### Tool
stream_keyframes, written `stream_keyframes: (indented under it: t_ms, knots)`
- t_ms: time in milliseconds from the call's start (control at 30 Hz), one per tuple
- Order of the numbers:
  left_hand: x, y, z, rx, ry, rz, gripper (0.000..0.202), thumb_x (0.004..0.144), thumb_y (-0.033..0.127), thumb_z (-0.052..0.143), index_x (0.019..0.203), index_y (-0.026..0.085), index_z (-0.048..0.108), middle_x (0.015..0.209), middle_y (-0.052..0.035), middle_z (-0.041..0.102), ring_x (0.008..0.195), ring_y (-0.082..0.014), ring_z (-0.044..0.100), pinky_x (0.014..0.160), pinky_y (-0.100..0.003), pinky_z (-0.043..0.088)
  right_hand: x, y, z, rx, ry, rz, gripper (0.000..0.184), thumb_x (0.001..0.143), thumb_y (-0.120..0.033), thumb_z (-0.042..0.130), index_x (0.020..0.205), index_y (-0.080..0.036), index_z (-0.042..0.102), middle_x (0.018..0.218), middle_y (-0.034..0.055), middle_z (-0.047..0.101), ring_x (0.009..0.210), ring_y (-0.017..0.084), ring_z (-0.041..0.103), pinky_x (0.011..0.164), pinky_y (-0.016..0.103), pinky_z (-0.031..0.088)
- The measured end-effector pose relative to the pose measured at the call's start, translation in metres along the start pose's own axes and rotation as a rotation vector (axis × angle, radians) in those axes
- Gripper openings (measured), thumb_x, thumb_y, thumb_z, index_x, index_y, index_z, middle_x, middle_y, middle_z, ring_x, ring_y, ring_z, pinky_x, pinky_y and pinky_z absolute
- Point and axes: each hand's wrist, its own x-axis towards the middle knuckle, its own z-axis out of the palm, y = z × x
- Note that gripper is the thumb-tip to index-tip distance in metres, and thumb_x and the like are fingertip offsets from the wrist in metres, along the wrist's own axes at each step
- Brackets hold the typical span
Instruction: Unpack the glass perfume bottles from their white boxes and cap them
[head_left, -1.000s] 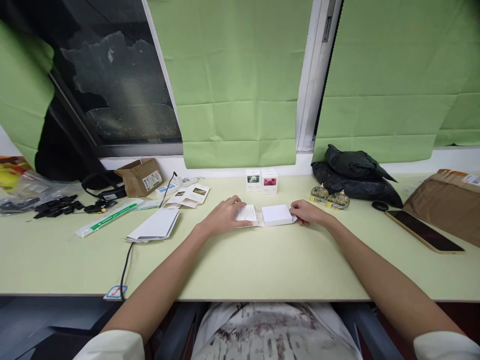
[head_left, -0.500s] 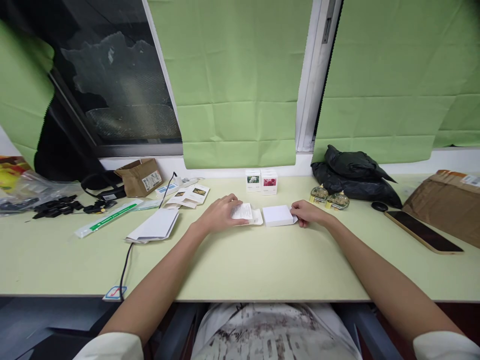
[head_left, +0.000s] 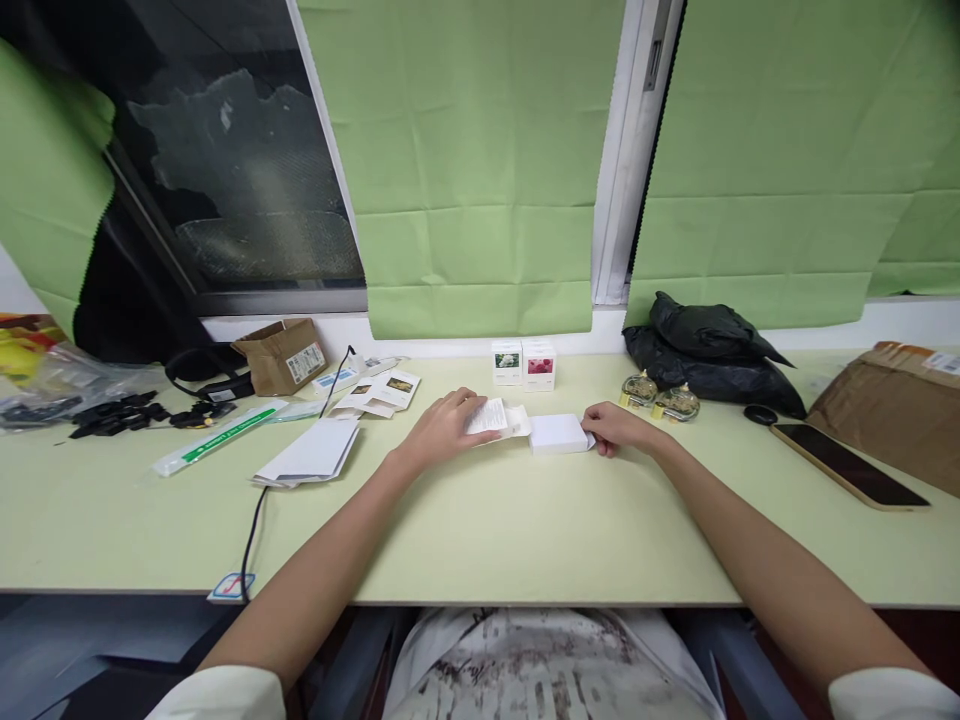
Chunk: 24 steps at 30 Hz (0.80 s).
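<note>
My left hand (head_left: 448, 425) grips a small white printed carton (head_left: 486, 417) by its sides, thumb near and fingers on the far side. A flap sticks out from the carton's right end. Just right of it lies a plain white box (head_left: 557, 434) on the table. My right hand (head_left: 610, 428) pinches a flap at that box's right end. Behind them stand small white boxes with flower pictures, one with white flowers (head_left: 507, 364) and one with red flowers (head_left: 539, 368).
Flattened white cartons (head_left: 311, 450) and picture cartons (head_left: 390, 388) lie left. A brown box (head_left: 281, 357) stands farther back. On the right are gold-trimmed round containers (head_left: 676, 402), black bags (head_left: 709, 345), a phone (head_left: 847, 464) and a brown parcel (head_left: 892, 400). A black cable (head_left: 253, 530) crosses the table.
The printed carton in my left hand has tilted a little and its flap end has shifted right, closer to the plain box. My right hand has hardly moved.
</note>
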Motion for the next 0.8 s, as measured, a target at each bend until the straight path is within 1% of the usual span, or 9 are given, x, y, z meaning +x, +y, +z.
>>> stream_keyframes:
  t_ms: [100, 200, 333, 433, 500, 567, 667, 733, 800]
  knots:
    - [0.000, 0.004, 0.003, -0.141, 0.035, -0.044, 0.064, 0.096, 0.069, 0.053, 0.141, 0.025, 0.060, 0.130, -0.0107, 0.065, 0.120, -0.0301, 0.061, 0.102, -0.042, 0.048, 0.001, 0.001, 0.000, 0.001, 0.019, 0.001, 0.015, 0.091, -0.021, 0.059, 0.077, -0.017, 0.057, 0.051, 0.0022, 0.065, 0.040, 0.013, 0.059, 0.042, 0.020, 0.046]
    - [0.000, 0.010, 0.007, -0.340, 0.084, -0.125, 0.061, 0.101, 0.065, 0.046, 0.145, 0.024, 0.057, 0.136, -0.0106, 0.065, 0.117, -0.0273, 0.063, 0.097, -0.039, 0.051, 0.003, 0.003, 0.001, 0.009, 0.035, 0.002, 0.015, 0.092, -0.023, 0.058, 0.078, -0.017, 0.057, 0.052, 0.0027, 0.066, 0.039, 0.013, 0.060, 0.041, 0.021, 0.047]
    - [0.000, 0.015, 0.016, -0.603, 0.166, -0.205, 0.065, 0.103, 0.066, 0.039, 0.146, 0.020, 0.057, 0.136, -0.0124, 0.067, 0.117, -0.0278, 0.065, 0.098, -0.038, 0.051, 0.005, 0.006, 0.002, 0.009, 0.066, -0.029, 0.018, 0.093, -0.026, 0.059, 0.077, -0.018, 0.056, 0.051, 0.0009, 0.064, 0.040, 0.014, 0.060, 0.040, 0.021, 0.046]
    - [0.001, 0.014, 0.021, -0.736, 0.207, -0.244, 0.067, 0.102, 0.070, 0.038, 0.139, 0.019, 0.061, 0.132, -0.0121, 0.070, 0.117, -0.0280, 0.066, 0.098, -0.039, 0.050, 0.006, 0.007, 0.003, -0.001, 0.079, -0.028, 0.017, 0.093, -0.026, 0.060, 0.078, -0.019, 0.055, 0.052, 0.0002, 0.064, 0.039, 0.013, 0.060, 0.038, 0.020, 0.044]
    - [0.004, 0.012, 0.025, -0.806, 0.224, -0.297, 0.071, 0.098, 0.075, 0.041, 0.135, 0.018, 0.063, 0.131, -0.0135, 0.071, 0.117, -0.0292, 0.066, 0.097, -0.039, 0.052, 0.006, 0.006, 0.004, -0.012, 0.078, -0.015, 0.015, 0.093, -0.026, 0.060, 0.080, -0.018, 0.056, 0.051, -0.0001, 0.065, 0.037, 0.012, 0.058, 0.037, 0.019, 0.041]
    - [0.007, 0.008, 0.027, -0.881, 0.239, -0.344, 0.077, 0.091, 0.080, 0.049, 0.133, 0.017, 0.063, 0.132, -0.0157, 0.070, 0.118, -0.0316, 0.066, 0.096, -0.040, 0.053, 0.006, 0.005, 0.005, -0.018, 0.073, -0.014, 0.013, 0.094, -0.024, 0.059, 0.082, -0.018, 0.056, 0.051, -0.0001, 0.065, 0.036, 0.011, 0.056, 0.036, 0.018, 0.040]
    - [0.010, 0.006, 0.030, -0.973, 0.265, -0.389, 0.081, 0.083, 0.080, 0.063, 0.131, 0.015, 0.064, 0.133, -0.0173, 0.070, 0.121, -0.0352, 0.066, 0.098, -0.043, 0.055, 0.005, 0.003, 0.006, 0.002, 0.061, -0.018, 0.011, 0.095, -0.019, 0.058, 0.084, -0.017, 0.056, 0.052, 0.0001, 0.066, 0.036, 0.010, 0.056, 0.036, 0.017, 0.040]
    - [0.012, 0.005, 0.032, -1.050, 0.265, -0.439, 0.082, 0.082, 0.080, 0.064, 0.131, 0.015, 0.064, 0.132, -0.0181, 0.071, 0.118, -0.0362, 0.068, 0.094, -0.044, 0.057, 0.004, 0.001, 0.007, 0.031, 0.051, -0.011, 0.011, 0.096, -0.017, 0.056, 0.084, -0.017, 0.055, 0.054, 0.0007, 0.068, 0.037, 0.010, 0.057, 0.036, 0.018, 0.041]
    - [0.012, 0.006, 0.033, -1.153, 0.242, -0.496, 0.081, 0.084, 0.080, 0.061, 0.132, 0.014, 0.064, 0.129, -0.0196, 0.072, 0.113, -0.0363, 0.071, 0.088, -0.046, 0.061, 0.003, 0.000, 0.008, 0.068, 0.038, -0.008, 0.012, 0.097, -0.016, 0.056, 0.085, -0.017, 0.055, 0.056, 0.0019, 0.069, 0.040, 0.011, 0.060, 0.037, 0.018, 0.043]
